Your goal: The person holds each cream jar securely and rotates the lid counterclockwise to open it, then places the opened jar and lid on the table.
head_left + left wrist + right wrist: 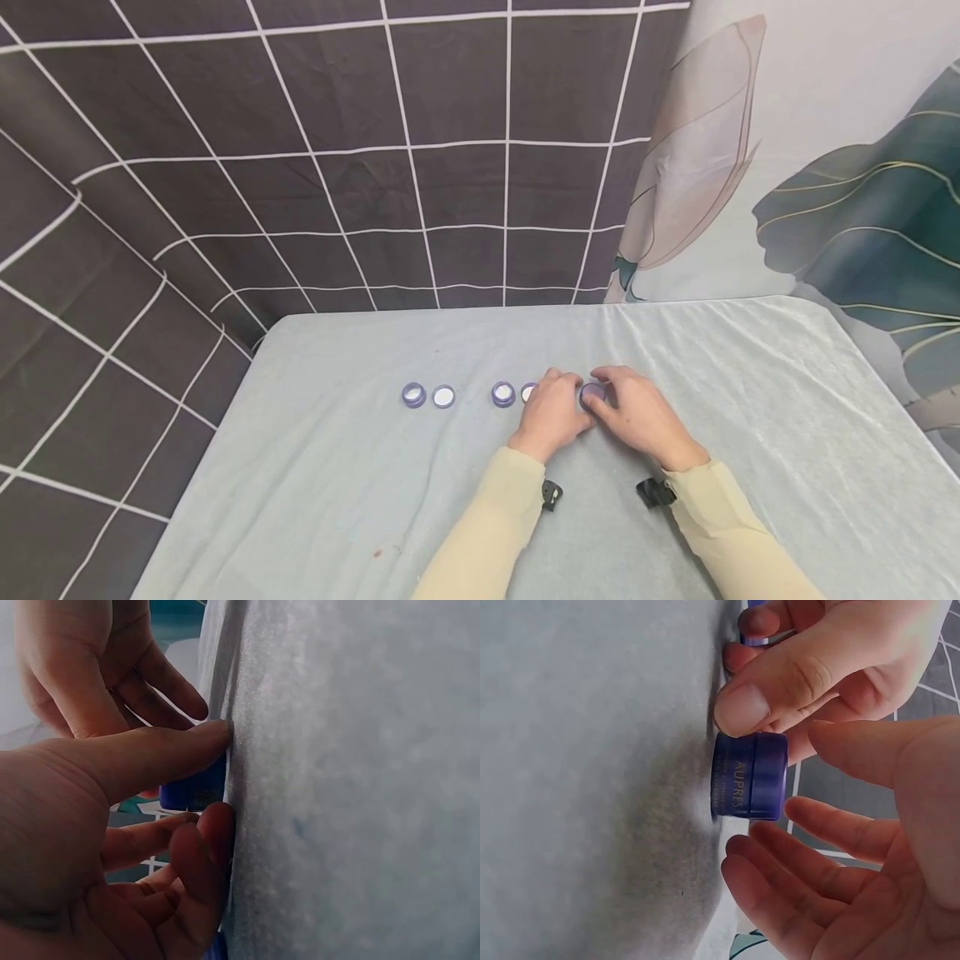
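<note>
A small blue-purple cosmetic jar [735, 776] with gold lettering stands upright on the cloth, its lid [771, 776] on. My left hand [551, 412] holds the jar's lower part from the left, thumb pressed to its near side; its other fingers are partly hidden. Around the jar's right side, my right hand [641, 417] has its thumb and fingers spread, and the right wrist view shows gaps between them and the lid. Just left of my left hand lie a second jar [503, 393] without a lid and a round white-faced piece [528, 390], partly covered by the hand.
Farther left on the pale cloth-covered table [337, 467] are another uncovered purple jar [413, 395] and a round white-faced piece with a purple rim [443, 396]. A dark gridded curtain [465, 183] hangs behind the table, with a leaf-patterned one [817, 192] at right.
</note>
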